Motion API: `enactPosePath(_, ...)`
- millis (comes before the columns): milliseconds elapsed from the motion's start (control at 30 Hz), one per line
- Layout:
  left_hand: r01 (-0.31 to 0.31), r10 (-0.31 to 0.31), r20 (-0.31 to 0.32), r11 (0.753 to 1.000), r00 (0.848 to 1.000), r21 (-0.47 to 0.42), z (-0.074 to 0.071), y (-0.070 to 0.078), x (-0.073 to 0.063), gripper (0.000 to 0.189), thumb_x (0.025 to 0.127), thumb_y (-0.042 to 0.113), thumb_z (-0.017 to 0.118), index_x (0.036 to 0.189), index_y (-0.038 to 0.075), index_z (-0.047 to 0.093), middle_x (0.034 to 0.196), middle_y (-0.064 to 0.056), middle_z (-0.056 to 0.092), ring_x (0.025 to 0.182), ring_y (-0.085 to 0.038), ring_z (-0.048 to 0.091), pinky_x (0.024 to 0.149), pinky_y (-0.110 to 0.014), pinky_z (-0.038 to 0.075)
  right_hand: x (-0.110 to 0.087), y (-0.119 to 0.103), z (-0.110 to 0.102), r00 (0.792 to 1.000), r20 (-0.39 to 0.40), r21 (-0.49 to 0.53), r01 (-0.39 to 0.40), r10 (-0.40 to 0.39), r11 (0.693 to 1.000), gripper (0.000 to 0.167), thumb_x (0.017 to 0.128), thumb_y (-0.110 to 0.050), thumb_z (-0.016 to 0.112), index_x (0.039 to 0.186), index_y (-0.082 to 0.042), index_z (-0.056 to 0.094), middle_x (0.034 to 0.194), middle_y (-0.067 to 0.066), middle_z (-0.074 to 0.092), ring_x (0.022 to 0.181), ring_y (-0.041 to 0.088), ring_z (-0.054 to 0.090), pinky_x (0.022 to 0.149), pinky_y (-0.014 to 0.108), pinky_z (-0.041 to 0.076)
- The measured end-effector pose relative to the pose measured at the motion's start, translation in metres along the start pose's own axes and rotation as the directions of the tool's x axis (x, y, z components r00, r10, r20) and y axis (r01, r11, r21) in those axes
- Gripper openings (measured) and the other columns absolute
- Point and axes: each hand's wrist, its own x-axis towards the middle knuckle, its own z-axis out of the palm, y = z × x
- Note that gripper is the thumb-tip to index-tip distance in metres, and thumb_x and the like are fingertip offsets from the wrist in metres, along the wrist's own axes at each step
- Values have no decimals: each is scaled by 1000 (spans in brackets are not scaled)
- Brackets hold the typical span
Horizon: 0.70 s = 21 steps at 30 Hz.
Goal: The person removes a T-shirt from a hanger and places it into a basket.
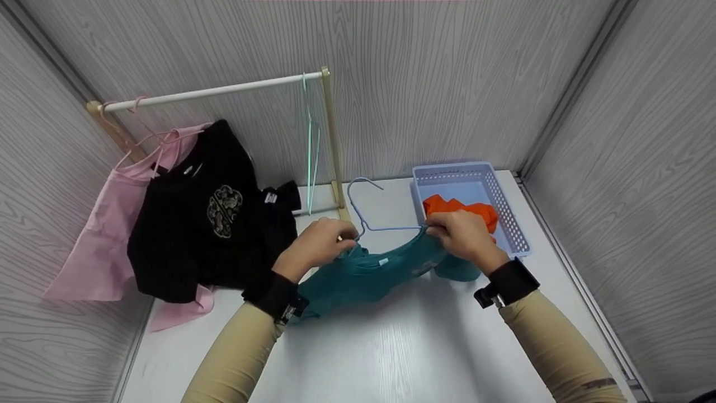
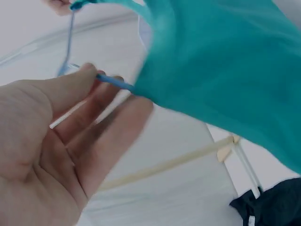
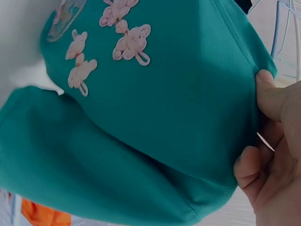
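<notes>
A teal shirt (image 1: 358, 280) with pale pink floral knots (image 3: 131, 44) spreads between both hands over the white table. A thin blue hanger (image 1: 394, 228) sits partly in its neckline, hook pointing up and away. My left hand (image 1: 319, 243) pinches the hanger's left arm between thumb and fingers; in the left wrist view the blue rod (image 2: 115, 82) runs from the fingers into the cloth. My right hand (image 1: 464, 235) pinches the shirt at its neckline and shoulder, where the hanger's other arm meets the cloth. The hanger's end there is covered by cloth.
A light-blue basket (image 1: 453, 167) holding an orange garment (image 1: 470, 210) stands back right. At the left, a rack (image 1: 224, 89) carries a mint hanger (image 1: 309, 151) and pink hangers with a pink garment (image 1: 95, 252). A black shirt (image 1: 173, 240) is in front of it.
</notes>
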Motion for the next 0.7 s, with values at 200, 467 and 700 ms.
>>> enactPosePath(200,-92,92,-11,994,996,-50,1,-9,6,19,100,23,56,108,15,72,97,-1,71,84,-13,64,81,-36,54,-5,-12,14,998,-37,49,-44,46,998,13,91,-27,68,98,-18,74,90,2,74,77,22,67,68,43,55)
enactPosePath(467,-96,93,-51,994,994,-45,10,-12,1,17,99,24,57,103,18,72,89,2,69,72,-10,59,71,-31,50,-14,6,10,994,93,158,-64,50,985,15,88,-18,72,100,-10,78,97,4,76,86,20,70,81,39,58)
enactPosePath(700,-47,43,-53,996,998,-72,18,-8,-1,20,101,23,54,108,16,71,83,3,64,73,-10,58,69,-29,49,-32,36,3,992,108,138,-83,68,987,15,88,-11,70,101,-8,77,96,6,75,84,22,69,81,40,59)
